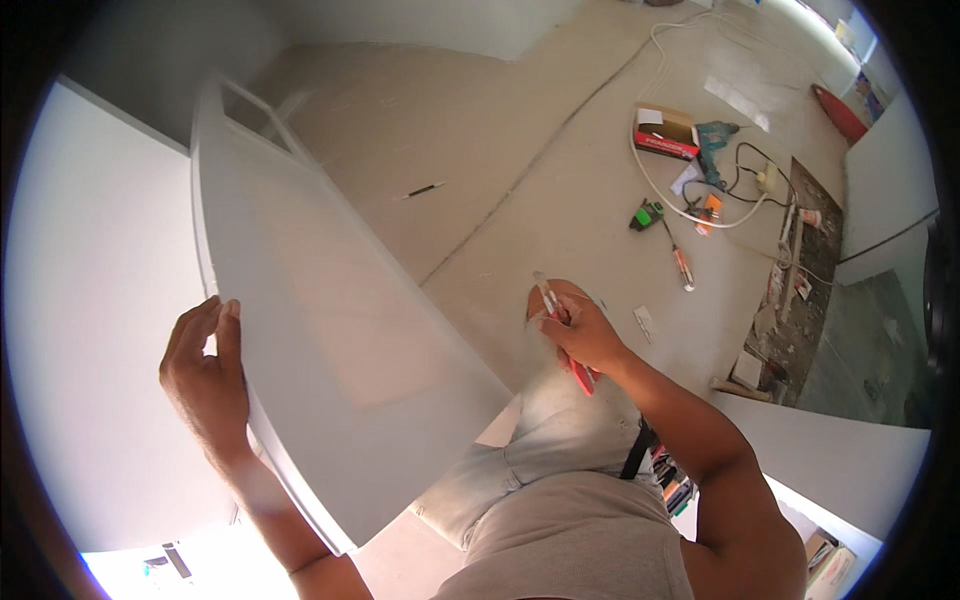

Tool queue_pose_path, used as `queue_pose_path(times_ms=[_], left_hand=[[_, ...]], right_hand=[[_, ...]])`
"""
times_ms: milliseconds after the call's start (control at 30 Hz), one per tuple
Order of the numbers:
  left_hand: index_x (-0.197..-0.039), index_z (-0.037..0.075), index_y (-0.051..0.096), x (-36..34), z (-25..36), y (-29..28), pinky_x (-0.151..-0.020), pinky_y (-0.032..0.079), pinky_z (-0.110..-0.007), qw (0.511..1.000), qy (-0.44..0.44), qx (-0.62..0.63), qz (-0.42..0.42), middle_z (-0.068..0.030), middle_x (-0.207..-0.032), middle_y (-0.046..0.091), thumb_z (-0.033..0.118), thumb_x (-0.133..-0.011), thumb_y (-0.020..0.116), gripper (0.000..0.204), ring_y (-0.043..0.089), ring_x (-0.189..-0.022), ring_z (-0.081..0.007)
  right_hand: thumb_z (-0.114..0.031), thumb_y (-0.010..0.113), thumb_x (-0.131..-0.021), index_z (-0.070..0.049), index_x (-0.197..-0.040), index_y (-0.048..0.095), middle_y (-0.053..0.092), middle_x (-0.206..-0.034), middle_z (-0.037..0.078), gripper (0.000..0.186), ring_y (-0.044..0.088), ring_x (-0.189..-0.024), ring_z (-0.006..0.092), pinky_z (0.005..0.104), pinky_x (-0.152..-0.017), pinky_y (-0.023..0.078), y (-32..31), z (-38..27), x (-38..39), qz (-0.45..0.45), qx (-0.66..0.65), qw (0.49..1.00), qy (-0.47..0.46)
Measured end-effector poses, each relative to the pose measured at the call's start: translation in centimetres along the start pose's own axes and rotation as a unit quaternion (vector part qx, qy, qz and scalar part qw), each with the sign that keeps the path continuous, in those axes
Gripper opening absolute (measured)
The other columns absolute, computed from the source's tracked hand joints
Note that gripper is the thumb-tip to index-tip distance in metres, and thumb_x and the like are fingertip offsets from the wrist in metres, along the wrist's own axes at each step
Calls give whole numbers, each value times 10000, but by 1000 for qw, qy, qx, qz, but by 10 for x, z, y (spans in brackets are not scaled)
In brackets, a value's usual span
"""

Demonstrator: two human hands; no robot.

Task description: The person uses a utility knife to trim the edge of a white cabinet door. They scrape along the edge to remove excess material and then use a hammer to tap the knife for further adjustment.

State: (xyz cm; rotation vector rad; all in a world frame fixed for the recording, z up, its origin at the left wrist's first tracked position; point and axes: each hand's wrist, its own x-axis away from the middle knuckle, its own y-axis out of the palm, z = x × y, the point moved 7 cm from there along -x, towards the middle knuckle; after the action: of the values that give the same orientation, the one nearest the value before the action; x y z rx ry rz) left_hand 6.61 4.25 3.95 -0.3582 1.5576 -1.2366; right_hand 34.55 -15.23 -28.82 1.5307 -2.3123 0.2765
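On the left, a long white door panel stands tilted, with a rectangular cut-out at its far end. My left hand pinches the panel's left edge between thumb and fingers. In front of my body, over my knee, my right hand is closed around a slim red tool that looks like a utility knife. Its pale metal end points away from me, and my fingers cover its middle. The tool is apart from the panel.
Beyond my right hand lie a screwdriver, a black-and-green tool, a teal power drill, an open red cardboard box and a looping white cable. A dark pen-like stick rests on the floor. Debris covers a dark strip at right.
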Motion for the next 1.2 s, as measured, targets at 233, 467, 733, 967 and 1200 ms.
queue_pose_path(times_ms=[233, 467, 733, 967, 1200], left_hand=[[-1028, 30, 773, 1, -4, 4, -781, 590, -376, 999, -25, 39, 3, -103, -1084, 767, 256, -979, 729, 235, 744, -979, -246], [-1051, 33, 754, 2, -8, 3, -804, 595, -371, 999, -7, 52, -8, -110, -1133, 752, 196, -957, 748, 188, 728, -1045, -254], [-1178, -33, 698, 3, 25, 10, -920, 565, -370, 860, 15, 466, -206, -151, -1128, 735, 60, -927, 751, 273, 722, -1044, -256], [-1128, -35, 708, 15, 51, 12, -975, 524, -402, 795, 83, 566, -204, -129, -1065, 749, 202, -846, 860, 399, 708, -1044, -242], [-1022, 20, 725, 18, 49, 12, -893, 530, -326, 812, 63, 534, -227, -57, -952, 734, 163, -839, 861, 269, 692, -953, -169]], right_hand=[[-176, 649, -981, 11, -1069, 592, 577, -684, 43, 215, 574, -447, 122, 304, -400, 449, -1, -5, 8, 46, -9, 997, -57], [-160, 646, -995, -5, -1100, 592, 582, -708, 28, 195, 543, -489, 96, 277, -433, 435, 4, -12, 13, 37, -87, 994, -46], [-168, 614, -1014, -9, -1278, 551, 596, -787, 61, 315, 549, -553, 118, 260, -479, 473, 73, -125, 39, -139, -234, 947, -170], [-153, 589, -1042, 1, -1287, 540, 571, -757, 20, 294, 530, -558, 82, 241, -504, 433, 142, -212, 61, -308, -194, 893, -265], [-147, 593, -1040, 2, -1268, 542, 567, -735, 19, 277, 524, -544, 79, 250, -489, 421, 162, -214, 57, -336, -178, 877, -293]])
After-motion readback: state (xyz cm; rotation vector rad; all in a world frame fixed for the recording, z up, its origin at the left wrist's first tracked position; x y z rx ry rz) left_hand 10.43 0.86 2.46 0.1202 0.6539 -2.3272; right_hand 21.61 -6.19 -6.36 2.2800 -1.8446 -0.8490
